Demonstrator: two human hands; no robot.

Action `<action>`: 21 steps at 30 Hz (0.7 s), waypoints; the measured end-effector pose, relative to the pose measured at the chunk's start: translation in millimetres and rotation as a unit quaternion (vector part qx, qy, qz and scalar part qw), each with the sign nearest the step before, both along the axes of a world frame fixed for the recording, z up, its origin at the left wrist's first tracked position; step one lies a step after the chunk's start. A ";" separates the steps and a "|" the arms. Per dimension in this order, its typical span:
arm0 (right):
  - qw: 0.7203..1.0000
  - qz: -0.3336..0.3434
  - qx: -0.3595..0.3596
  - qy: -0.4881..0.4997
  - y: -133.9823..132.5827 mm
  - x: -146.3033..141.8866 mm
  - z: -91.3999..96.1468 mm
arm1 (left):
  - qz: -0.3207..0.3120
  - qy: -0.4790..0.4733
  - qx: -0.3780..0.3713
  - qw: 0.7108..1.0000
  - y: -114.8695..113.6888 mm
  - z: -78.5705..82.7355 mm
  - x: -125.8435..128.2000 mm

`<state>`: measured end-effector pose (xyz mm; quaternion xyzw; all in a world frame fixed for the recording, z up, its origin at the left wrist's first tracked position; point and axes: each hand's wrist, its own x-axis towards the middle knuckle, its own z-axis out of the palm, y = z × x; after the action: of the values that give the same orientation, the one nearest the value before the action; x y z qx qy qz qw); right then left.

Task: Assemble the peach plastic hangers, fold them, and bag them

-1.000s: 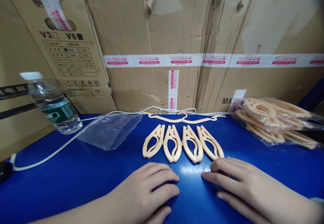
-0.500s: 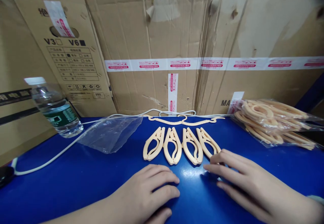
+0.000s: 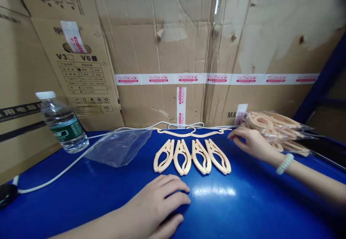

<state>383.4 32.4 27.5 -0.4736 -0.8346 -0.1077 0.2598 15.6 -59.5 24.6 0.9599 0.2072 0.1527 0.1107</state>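
My left hand (image 3: 162, 203) rests on the blue table (image 3: 102, 192) with its fingers apart and nothing in them. Just beyond it lies a row of several folded cream hangers, among them the leftmost hanger (image 3: 156, 163) and the rightmost hanger (image 3: 226, 167). Behind the row lies one unfolded hanger (image 3: 175, 135) with its hook up. My right hand (image 3: 251, 141) is stretched forward between that hanger's right end and a pile of bagged hangers (image 3: 281, 118). Its fingers are bent, loosely apart and hold nothing visible; it partly covers the pile.
A clear plastic bag (image 3: 119, 149) lies flat on the left. Beside it stands a water bottle (image 3: 66, 127). A white cable (image 3: 59, 177) runs from a black object (image 3: 7, 195) along the back. Cardboard boxes (image 3: 151, 51) wall the rear. A dark flat object (image 3: 328, 150) lies far right.
My right hand has left the rightmost folded hanger and moved forward and right to the bagged pile. My left hand has stayed nearly in place. The view has shifted slightly.
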 end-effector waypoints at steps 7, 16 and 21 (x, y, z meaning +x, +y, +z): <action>0.994 0.009 -0.074 -0.085 50.1 -14.0 -2.7 | 0.006 0.017 -0.019 1.000 -3.7 3.3 1.3; 0.983 0.003 -0.110 -0.146 51.6 -32.9 19.3 | -0.009 -0.033 -0.006 0.999 -0.6 -8.2 -2.6; 0.991 -0.048 -0.059 -0.111 12.6 -17.8 43.6 | 0.010 -0.121 -0.025 0.992 1.1 -12.4 -5.5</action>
<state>365.6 45.0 71.2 -0.5131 -0.8394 -0.1224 0.1314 10.1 -58.4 12.2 0.9292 0.2059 0.2635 0.1575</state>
